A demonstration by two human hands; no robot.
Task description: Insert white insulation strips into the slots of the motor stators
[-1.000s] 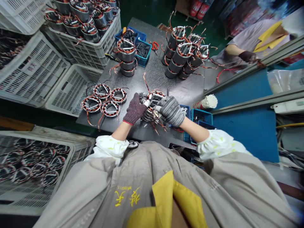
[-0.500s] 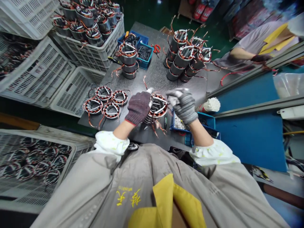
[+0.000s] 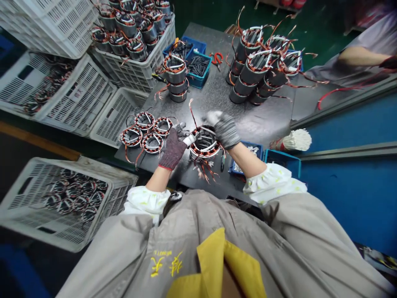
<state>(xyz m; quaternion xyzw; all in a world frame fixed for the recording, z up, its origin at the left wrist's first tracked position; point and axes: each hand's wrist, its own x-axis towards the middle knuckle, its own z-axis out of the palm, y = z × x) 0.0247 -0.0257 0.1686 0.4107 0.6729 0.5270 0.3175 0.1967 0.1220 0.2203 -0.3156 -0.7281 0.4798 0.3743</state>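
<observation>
Copper stator [image 3: 204,145] sits on the counter [image 3: 263,114] between the hands, which are apart. Left hand [image 3: 173,151] grips a white tube [image 3: 188,140]; right hand [image 3: 225,130] is up and open. Stacked stators [image 3: 257,70] stand behind it; four flat stators [image 3: 144,118] lie beside it.

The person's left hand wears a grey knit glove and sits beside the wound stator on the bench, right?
No: the left hand wears a dark maroon glove with a red cuff. The grey glove is on the right hand. The left hand does sit beside the wound stator on the bench, as the head view shows.
</observation>
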